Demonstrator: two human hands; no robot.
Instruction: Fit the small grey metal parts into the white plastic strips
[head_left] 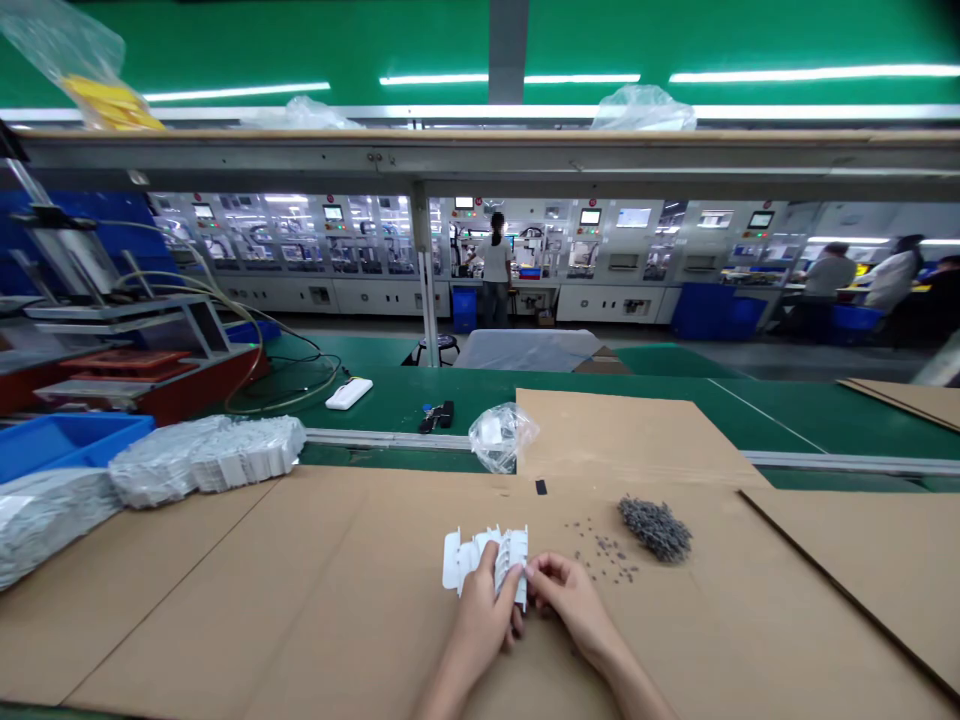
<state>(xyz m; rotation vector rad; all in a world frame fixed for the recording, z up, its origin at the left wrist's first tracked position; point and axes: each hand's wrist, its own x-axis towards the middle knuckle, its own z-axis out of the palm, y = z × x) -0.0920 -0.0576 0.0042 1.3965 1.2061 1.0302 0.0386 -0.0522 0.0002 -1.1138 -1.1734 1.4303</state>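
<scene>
My left hand (484, 605) is closed around several white plastic parts (469, 556), stacked side by side and held just above the cardboard. Its thumb and a finger press across them. At the right end of the stack, my right hand (564, 592) pinches with thumb and forefinger against the edge of the last part. Whatever sits between those fingertips is too small to make out. Small dark grey pieces (609, 548) lie scattered beyond my right hand, beside a dense pile of the same grey pieces (655, 529).
Cardboard sheets (360, 580) cover the bench. Bundles of white parts (210, 455) and a blue bin (71, 440) stand at left, near a press (127, 330). A clear plastic bag (501, 437), black clips (436, 416) and a white box-like item (349, 393) lie farther back. People work beyond.
</scene>
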